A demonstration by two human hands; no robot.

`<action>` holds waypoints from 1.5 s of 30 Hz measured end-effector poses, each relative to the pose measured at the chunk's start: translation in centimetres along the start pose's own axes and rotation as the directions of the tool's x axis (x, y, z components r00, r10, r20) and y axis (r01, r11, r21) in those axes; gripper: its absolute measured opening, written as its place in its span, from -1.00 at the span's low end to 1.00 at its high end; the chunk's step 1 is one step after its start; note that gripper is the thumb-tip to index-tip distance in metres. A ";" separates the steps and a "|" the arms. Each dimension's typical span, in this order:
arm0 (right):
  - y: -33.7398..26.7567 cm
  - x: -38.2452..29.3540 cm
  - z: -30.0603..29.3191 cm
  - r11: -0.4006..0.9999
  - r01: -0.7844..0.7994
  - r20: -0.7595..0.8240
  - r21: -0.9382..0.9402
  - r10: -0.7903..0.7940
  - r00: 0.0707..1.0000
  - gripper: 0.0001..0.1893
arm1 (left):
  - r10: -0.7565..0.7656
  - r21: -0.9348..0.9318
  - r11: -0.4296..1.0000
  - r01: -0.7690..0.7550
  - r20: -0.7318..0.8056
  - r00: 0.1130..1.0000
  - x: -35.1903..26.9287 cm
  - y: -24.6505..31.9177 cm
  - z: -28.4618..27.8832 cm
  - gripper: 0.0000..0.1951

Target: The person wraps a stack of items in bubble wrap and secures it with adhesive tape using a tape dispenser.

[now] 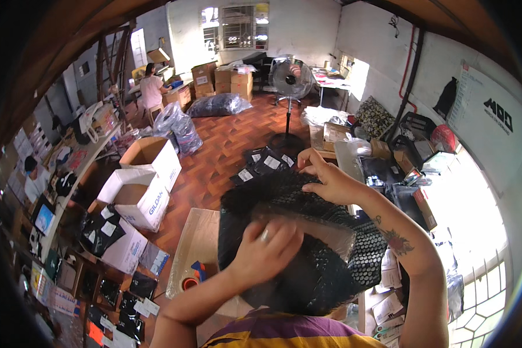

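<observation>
In front of my body lies a large sheet of black bubble wrap [365,256], bunched and folded, with a smoother translucent patch in its middle. My left hand [272,245] is over this patch, its fingers curled and blurred by motion; a ring shows on one finger. Whether it grips the wrap is hidden. At the far right edge of the wrap is my right hand [326,178], its thumb and bent fingers a little apart. Its fingertips are against or just above the wrap, and a firm grip cannot be made out.
A flat cardboard piece [195,243] with a red tape roll [190,284] lies at left. Open cartons [145,204] and black parcels [132,315] stand beyond. A pedestal fan [289,80] is ahead. Scissors [387,328] lie at right. Two people work at left.
</observation>
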State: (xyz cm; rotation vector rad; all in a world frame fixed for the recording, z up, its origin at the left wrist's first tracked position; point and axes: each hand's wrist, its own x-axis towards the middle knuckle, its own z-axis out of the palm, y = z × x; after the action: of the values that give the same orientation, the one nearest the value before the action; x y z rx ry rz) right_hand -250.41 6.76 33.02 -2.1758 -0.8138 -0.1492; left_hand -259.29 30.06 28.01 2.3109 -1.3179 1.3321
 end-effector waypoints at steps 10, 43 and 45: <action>-2.7 -1.2 -0.6 0.886 -0.230 0.126 -0.402 0.302 0.945 -0.79 | 0.112 -0.348 0.933 0.089 0.516 0.849 -6.2 2.7 -1.3 -0.15; -1.5 -5.8 15.0 0.674 -0.317 -0.295 -0.668 0.151 0.943 -0.41 | -0.753 -0.268 0.644 0.717 -0.390 0.530 -3.1 -7.8 8.8 -0.72; -2.0 -5.8 15.1 0.668 -0.295 -0.298 -0.683 0.113 0.948 -0.44 | -0.855 -0.332 0.518 0.788 -0.163 0.493 -3.7 -9.8 9.0 -0.73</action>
State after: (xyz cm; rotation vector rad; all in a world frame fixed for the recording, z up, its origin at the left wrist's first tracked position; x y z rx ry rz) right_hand -258.52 15.65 21.96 -2.9001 -0.3781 -0.7056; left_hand -247.09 33.41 22.47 1.9837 -0.1058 1.0331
